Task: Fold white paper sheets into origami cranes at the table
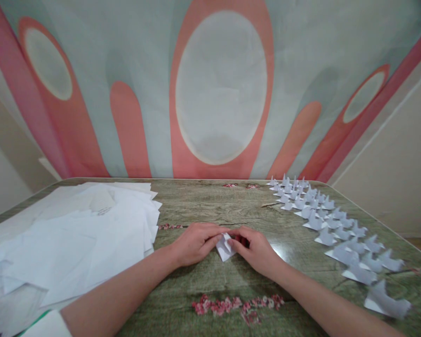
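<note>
Between my two hands, just above the middle of the table, is a small folded piece of white paper (225, 250) with a corner pointing toward me. My left hand (199, 242) pinches its left side, thumb on the front and fingers behind. On the right side, my right hand (253, 245) grips the paper between thumb and curled fingers. The fingertips of both hands nearly meet along the top edge. Some of the folds are hidden behind the fingers.
A wide pile of loose white paper sheets (91, 234) covers the table's left side. Rows of folded white paper birds (344, 250) stand along the right. Pink flower prints (217, 306) mark the wood-patterned table (196, 201). Behind it hangs a grey and coral backdrop (221, 89).
</note>
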A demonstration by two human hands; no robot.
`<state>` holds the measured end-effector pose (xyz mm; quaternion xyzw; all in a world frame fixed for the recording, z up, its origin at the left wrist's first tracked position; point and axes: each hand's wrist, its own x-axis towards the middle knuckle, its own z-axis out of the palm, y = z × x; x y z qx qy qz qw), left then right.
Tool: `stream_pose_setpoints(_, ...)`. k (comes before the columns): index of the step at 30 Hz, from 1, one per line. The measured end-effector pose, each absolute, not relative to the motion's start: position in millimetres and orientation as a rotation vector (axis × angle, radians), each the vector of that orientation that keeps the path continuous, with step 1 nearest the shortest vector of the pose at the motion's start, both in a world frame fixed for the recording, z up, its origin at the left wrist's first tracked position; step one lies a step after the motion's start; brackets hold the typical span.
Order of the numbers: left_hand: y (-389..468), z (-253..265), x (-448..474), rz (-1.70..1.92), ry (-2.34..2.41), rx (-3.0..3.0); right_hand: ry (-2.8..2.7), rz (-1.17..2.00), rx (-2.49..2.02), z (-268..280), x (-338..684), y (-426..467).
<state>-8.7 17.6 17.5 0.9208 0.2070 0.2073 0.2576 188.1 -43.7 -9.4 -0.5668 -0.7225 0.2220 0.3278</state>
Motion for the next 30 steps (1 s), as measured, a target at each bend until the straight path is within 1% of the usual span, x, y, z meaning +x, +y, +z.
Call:
stream_pose_setpoints(16,12.0,21.9,-6.8,0.599,0.602,2.509,-1.896,0.566,-1.474,-9.4,187.9,-43.9)
stream_pose_setpoints(30,15.7,13.0,-5.2,0.638,0.638,2.441,-1.89,0.562,-1.49,-7.7,187.0,-44.7)
